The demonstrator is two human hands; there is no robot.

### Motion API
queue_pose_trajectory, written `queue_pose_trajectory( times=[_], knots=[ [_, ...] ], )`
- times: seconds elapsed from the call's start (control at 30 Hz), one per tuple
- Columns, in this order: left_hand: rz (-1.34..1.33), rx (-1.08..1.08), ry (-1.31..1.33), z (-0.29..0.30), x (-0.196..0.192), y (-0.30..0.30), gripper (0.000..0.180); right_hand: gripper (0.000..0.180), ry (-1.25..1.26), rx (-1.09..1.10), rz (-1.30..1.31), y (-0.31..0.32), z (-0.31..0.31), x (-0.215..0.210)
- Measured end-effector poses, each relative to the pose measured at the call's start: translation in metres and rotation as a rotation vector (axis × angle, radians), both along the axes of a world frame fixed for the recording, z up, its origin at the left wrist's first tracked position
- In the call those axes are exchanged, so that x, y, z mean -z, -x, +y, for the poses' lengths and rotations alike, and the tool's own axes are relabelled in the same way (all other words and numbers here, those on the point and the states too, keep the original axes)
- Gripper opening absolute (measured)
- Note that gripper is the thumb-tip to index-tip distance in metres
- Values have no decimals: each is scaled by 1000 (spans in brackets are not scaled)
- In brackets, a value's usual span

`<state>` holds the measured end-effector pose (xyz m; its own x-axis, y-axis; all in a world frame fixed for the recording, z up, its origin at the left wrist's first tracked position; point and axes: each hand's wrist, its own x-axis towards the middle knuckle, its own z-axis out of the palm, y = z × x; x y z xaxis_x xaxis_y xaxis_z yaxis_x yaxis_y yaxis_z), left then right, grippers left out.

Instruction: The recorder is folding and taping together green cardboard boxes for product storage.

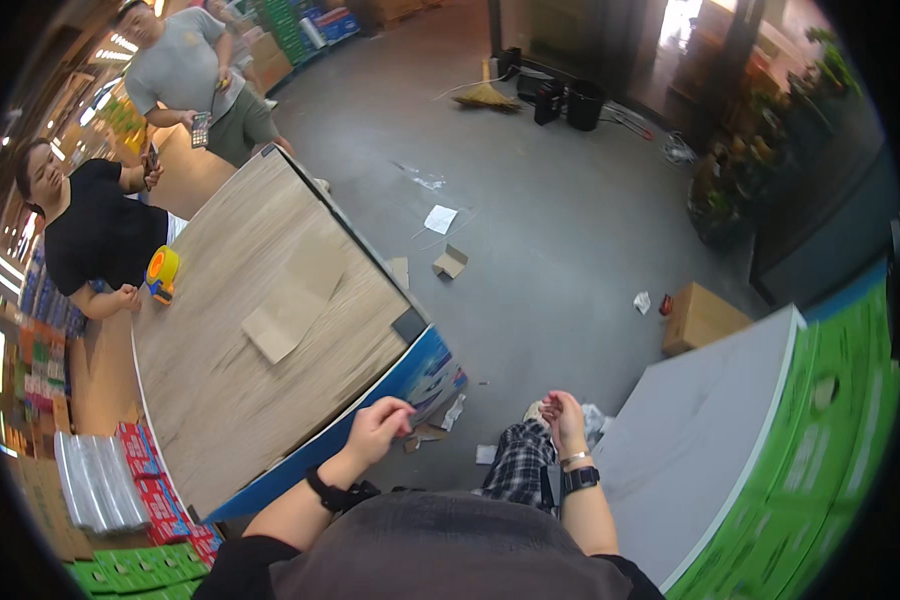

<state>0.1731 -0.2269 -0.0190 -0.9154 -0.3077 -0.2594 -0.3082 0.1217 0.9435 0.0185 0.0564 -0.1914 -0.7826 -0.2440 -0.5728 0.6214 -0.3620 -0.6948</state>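
My left hand (378, 430) is in the air by the near right corner of the wood-grain tabletop (220, 390), fingers curled in, with no object showing in it. Past the table's blue printed side panel (425, 375), my right hand (564, 415) is raised with its fingers bent together, and nothing is visible in them. It is nearest the pale marbled tabletop (695, 420) on the right. A flat brown cardboard sheet (295, 295) lies on the wood-grain top. A yellow and blue tape dispenser (162, 273) stands at that table's left edge.
Two people (95, 215) (185, 75) stand beyond the table, holding phones. On the grey floor are paper scraps (440, 219), a cardboard piece (450, 262), a box (705, 318), a broom (486, 95) and a black bin (584, 105). Green cartons (830, 430) line the right side.
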Motion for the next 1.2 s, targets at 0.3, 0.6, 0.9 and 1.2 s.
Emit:
queue_pose_trajectory(
  times=[0.3, 0.6, 0.9, 1.2],
  knots=[
    [38, 146, -184, 85, 3, 246, 17, 12, -382, -237, 17, 219, 121, -44],
    [179, -153, -284, -8, 24, 418, 15, 13, -421, -493, 120, 427, 29, -62],
    [197, -638, -137, -217, 32, 534, 16, 25, -1373, -1240, 613, 672, 52, -12],
    [-186, -1105, -82, -329, 83, 526, 14, 21, -917, -1311, 182, 879, -57, 92]
  ],
)
